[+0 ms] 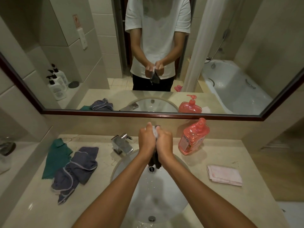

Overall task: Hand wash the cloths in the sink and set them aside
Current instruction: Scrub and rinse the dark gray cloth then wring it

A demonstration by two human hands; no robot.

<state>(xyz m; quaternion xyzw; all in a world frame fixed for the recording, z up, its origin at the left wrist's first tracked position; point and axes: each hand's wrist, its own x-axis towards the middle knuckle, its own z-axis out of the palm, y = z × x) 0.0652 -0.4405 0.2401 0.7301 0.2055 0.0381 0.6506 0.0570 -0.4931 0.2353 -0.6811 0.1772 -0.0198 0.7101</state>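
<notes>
Dark wet cloth (154, 160): held up over the round white sink (174, 199), so drips fall in.
Left hand (146, 140): curled tight round it.
Right hand (164, 141): curled tight too, for rubbing.

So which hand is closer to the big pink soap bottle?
The right hand. It sits just left of the pink plastic pump soap bottle; the left hand is farther left, beyond the right one.
</notes>
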